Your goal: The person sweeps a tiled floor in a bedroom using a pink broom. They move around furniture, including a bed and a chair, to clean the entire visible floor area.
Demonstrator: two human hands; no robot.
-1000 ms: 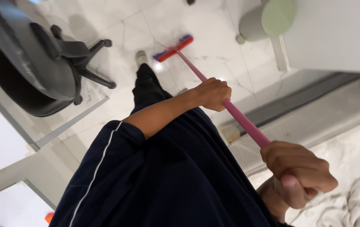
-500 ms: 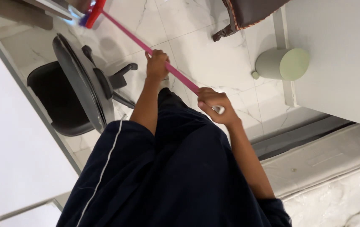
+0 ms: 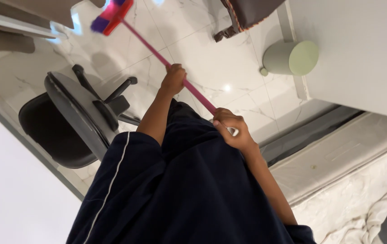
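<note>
I hold a broom with a pink handle (image 3: 155, 50) in both hands. Its red and purple head (image 3: 112, 16) rests far out on the white marble floor (image 3: 211, 58), at the top left. My left hand (image 3: 174, 80) grips the handle midway, arm stretched forward. Close to my body, my right hand (image 3: 230, 128) is closed around the handle's upper end. My dark clothing with a white stripe (image 3: 175, 190) fills the bottom of the view.
A black office chair (image 3: 73, 122) stands left of my legs, beside a white surface (image 3: 12, 199). A pale green bin (image 3: 288, 58) sits by a white wall (image 3: 356, 49) at right. A brown furniture piece (image 3: 247, 13) is at the top. White bedding (image 3: 365, 212) lies bottom right.
The broom head has travelled away from me toward the top left, near the desk edge. Both arms have stretched forward along the handle, and the view has shifted.
</note>
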